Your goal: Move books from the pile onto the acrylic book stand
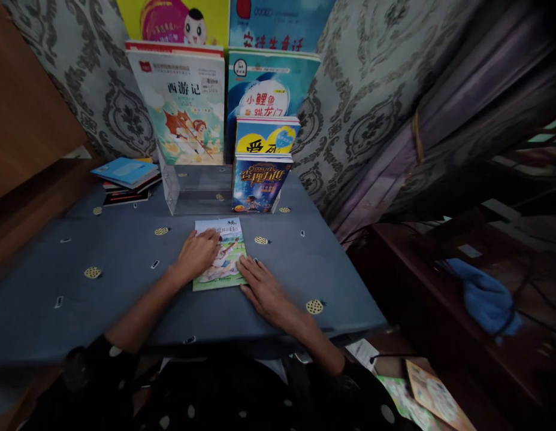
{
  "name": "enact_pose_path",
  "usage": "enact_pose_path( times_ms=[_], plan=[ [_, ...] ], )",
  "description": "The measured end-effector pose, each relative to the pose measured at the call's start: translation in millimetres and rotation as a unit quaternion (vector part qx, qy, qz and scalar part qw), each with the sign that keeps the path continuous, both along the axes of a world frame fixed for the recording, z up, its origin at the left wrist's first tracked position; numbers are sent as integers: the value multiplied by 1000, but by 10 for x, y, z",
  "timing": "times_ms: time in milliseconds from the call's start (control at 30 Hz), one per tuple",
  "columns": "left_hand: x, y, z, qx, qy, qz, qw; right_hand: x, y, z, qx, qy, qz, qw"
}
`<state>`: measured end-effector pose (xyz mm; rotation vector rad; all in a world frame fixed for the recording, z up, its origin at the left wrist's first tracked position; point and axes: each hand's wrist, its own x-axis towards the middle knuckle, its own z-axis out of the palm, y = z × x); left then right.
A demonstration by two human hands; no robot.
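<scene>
A thin green picture book (227,246) lies flat on the blue-grey tablecloth (125,263) in front of me. My left hand (196,254) rests on the book's left half with its fingers lying loosely over the cover. At the book's lower right corner my right hand (263,292) lies flat with its fingers stretched out, touching the book's right edge. Neither hand grips anything.
A clear acrylic stand (188,188) behind the book holds upright books: a white-covered one (181,102), a blue one (269,84), and two smaller ones (260,179). A stack of thin books (127,178) lies at the left. A dark wooden cabinet with a blue cloth (482,299) stands right.
</scene>
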<state>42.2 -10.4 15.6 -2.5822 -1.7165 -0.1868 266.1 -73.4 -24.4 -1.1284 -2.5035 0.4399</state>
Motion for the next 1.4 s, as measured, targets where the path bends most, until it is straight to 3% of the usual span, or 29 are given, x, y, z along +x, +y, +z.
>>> enact_pose_path(
  times_ms=[200,367,467,667,767,967,1200,1400],
  plan=[
    [-58,59,-131,0,6,-8,1000,-19,-24,-18,9,1,-9,1000],
    [-75,122,-268,32,12,43,998,-23,-32,-18,18,8,-12,1000],
    [-12,254,-285,22,8,41,999,-22,-31,-38,27,15,-17,999],
    [209,548,-292,-27,-30,-62,997,-16,-21,-97,50,18,-21,998],
    [300,563,-335,-24,-43,-133,990,-8,-27,-88,61,26,-22,998],
    [362,197,-429,19,-59,-220,973,8,-50,-34,38,94,-52,993],
    [326,-316,-444,63,-66,-209,974,28,-31,-75,49,122,-67,989],
    [171,-590,-475,72,-75,-170,980,12,-30,-35,55,118,-62,990]
  ],
)
